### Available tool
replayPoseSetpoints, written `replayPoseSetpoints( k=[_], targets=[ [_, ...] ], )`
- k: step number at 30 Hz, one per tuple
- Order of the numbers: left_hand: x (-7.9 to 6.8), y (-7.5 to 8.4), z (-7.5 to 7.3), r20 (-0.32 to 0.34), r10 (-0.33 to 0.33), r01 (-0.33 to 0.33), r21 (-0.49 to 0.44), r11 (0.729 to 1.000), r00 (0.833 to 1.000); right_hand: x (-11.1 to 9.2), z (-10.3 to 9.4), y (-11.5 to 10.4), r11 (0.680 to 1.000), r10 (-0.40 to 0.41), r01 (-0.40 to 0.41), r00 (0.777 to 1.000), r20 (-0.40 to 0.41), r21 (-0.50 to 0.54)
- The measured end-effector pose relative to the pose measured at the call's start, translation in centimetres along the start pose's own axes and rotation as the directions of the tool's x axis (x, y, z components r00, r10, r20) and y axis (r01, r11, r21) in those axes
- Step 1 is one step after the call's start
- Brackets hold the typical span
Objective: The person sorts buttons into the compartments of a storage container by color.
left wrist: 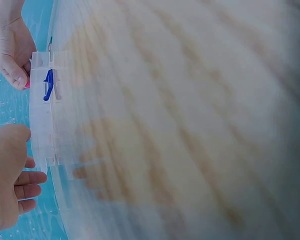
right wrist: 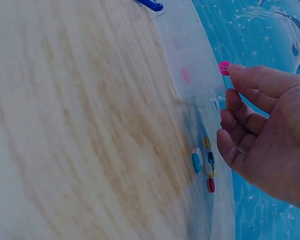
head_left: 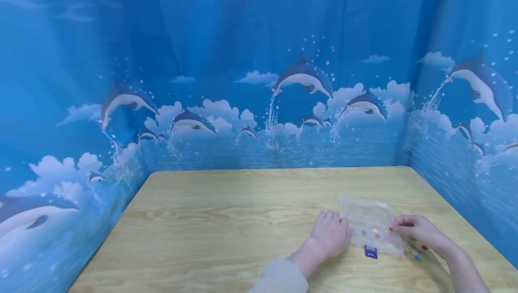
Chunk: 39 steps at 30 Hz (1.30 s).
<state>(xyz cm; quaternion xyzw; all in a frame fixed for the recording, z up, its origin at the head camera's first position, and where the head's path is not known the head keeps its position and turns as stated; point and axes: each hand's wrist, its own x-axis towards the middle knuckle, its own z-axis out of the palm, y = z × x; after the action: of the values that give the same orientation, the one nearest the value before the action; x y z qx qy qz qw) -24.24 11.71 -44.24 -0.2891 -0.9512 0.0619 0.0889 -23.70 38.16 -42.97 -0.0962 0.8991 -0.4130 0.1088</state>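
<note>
A clear plastic compartment box (head_left: 388, 247) lies on the table with its lid (head_left: 366, 209) folded back and a blue latch (head_left: 370, 252) at its front. Several coloured buttons, one of them green (head_left: 363, 233), show in its compartments. My left hand (head_left: 331, 233) holds the box's left end, thumb over the wall and fingers along the outside. Over the right end, my right hand (head_left: 421, 232) pinches a pinkish-red button (right wrist: 224, 68) between thumb and forefinger; its four holes show in the right wrist view. The other right fingers are loosely bent.
Beside the box's right end lies a small group of loose buttons, including a blue one (right wrist: 196, 163), a red one (right wrist: 211, 185) and a yellow-brown one (right wrist: 207, 142). The wood-grain table (head_left: 210, 225) is enclosed by a blue dolphin-print curtain (head_left: 226, 59).
</note>
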Motion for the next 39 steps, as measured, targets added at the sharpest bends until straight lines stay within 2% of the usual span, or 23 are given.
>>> replayPoseSetpoints(
  k=[5, 16, 25, 34, 39],
  targets=[
    [0.0, 0.1, 0.1, -0.001, 0.0, 0.0, -0.005, 1.0, 1.0, 0.0, 0.0, 0.1, 1.0, -0.001, 0.001, 1.0, 0.006, 0.002],
    [0.0, 0.2, 0.2, -0.007, 0.005, -0.005, -0.021, 1.0, 1.0, -0.4, -0.1, 0.5, 0.995, 0.086, -0.089, 0.993, -0.087, -0.035],
    [-0.1, 0.0, 0.2, -0.012, 0.0, 0.0, -0.013, 1.0, 1.0, -0.7, 0.0, 1.3, 0.999, 0.026, -0.021, 0.989, -0.148, 0.033],
    [-0.2, 0.1, 0.2, -0.008, -0.002, 0.002, -0.015, 1.0, 1.0, -1.2, -1.0, 1.9, 0.99, 0.14, -0.138, 0.977, -0.158, 0.029],
    [-0.3, 0.0, 0.1, -0.007, -0.006, 0.005, -0.008, 1.0, 1.0, -1.6, -1.5, 2.9, 0.991, 0.131, -0.133, 0.968, -0.212, 0.005]
  ],
)
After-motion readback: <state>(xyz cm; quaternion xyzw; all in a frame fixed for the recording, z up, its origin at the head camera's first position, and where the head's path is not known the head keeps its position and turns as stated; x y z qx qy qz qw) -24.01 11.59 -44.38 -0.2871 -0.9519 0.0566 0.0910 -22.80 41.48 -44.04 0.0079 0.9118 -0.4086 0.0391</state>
